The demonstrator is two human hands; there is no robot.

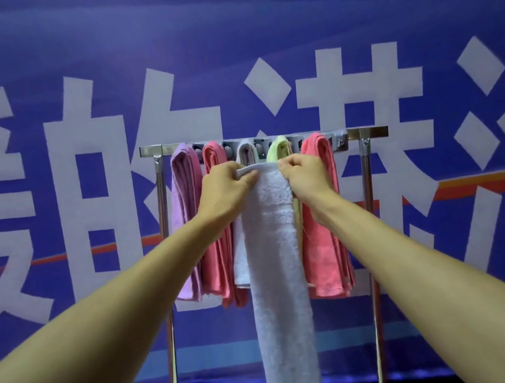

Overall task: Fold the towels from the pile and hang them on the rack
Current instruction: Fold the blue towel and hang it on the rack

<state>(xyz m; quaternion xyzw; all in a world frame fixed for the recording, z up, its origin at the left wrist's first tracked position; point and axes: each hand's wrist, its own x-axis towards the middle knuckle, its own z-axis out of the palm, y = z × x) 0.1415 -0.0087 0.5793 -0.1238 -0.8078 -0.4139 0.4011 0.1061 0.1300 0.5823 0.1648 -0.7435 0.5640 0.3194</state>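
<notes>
Five are up on the rack (366,133) already: purple towel (186,200), pink towel (223,267), white towel (247,153), green towel (278,152) and a far pink towel (327,245), all draped side by side over the bar. Number six is in the air! The left hand (230,180) and right hand (303,168) each grip a top corner, fingers (249,175) curled and pinching the upper hem. That holds the towel (274,253) just in front of the middle of the rack, not yet over the bar. It looks folded lengthwise into a long, narrow strip of pale, nubbly terry with a flat woven band across the upper part. It hangs straight and runs out of the bottom of the shot. The pile is out of view, so how many remain I can't say. This one looks to need draping over the bar, and free space there seems tight.
</notes>
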